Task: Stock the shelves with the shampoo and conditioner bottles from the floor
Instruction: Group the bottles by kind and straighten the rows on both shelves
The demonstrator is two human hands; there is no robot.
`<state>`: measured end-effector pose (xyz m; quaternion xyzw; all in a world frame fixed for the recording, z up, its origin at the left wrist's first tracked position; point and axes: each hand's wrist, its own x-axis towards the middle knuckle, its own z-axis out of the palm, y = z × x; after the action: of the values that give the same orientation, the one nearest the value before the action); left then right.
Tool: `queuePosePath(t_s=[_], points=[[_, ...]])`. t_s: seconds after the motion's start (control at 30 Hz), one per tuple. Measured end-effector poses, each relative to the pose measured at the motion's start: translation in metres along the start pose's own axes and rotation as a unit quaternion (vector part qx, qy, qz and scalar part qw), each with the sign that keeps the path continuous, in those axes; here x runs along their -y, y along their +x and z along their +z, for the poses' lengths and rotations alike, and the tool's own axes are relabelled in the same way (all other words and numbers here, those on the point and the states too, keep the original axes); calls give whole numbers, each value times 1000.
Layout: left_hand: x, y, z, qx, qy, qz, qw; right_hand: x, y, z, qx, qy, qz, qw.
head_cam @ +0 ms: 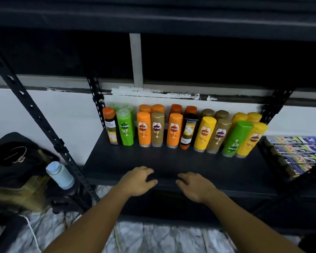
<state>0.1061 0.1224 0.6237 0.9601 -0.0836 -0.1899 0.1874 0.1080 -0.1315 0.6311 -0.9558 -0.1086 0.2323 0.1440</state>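
Your left hand [139, 181] and right hand [195, 187] sit empty, fingers loosely curled, at the front edge of the shelf [171, 159], the bottles [173, 132] rowed at its back; likely light, rigid, slick plastic, so grip mid-body.

Shampoo and conditioner bottles [174, 132] stood upright in two close rows along the back of a black shelf [171, 161], labels facing forward. From the left, the front row ran: dark with an orange cap, green, orange, tan, orange, dark, yellow, tan, green, yellow.
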Motion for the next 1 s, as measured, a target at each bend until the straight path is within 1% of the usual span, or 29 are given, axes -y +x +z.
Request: queuePosePath(t_s=[0.2,0.33,0.37,0.5,0.6,0.67,0.83,1.0], points=[[17,49,24,-73,56,18,996,-21,54,32,-62,-8,-23,998],[26,82,46,-134,71,51,987,-32,94,48,-148,-31,-76,986],[28,88,50,-142,65,57,986,-35,102,50,-157,-33,-88,983],[46,109,79,-164,45,66,983,-51,126,78,-177,-53,-122,975],[52,115,99,-157,110,64,979,-57,130,93,-202,-93,-127,967],[53,117,103,-164,127,59,976,-56,132,94,-207,-103,-123,965],[60,123,105,-203,93,48,974,-56,135,99,-236,-112,-126,957],[53,114,103,-223,45,34,973,-54,128,96,-228,-107,-121,960]])
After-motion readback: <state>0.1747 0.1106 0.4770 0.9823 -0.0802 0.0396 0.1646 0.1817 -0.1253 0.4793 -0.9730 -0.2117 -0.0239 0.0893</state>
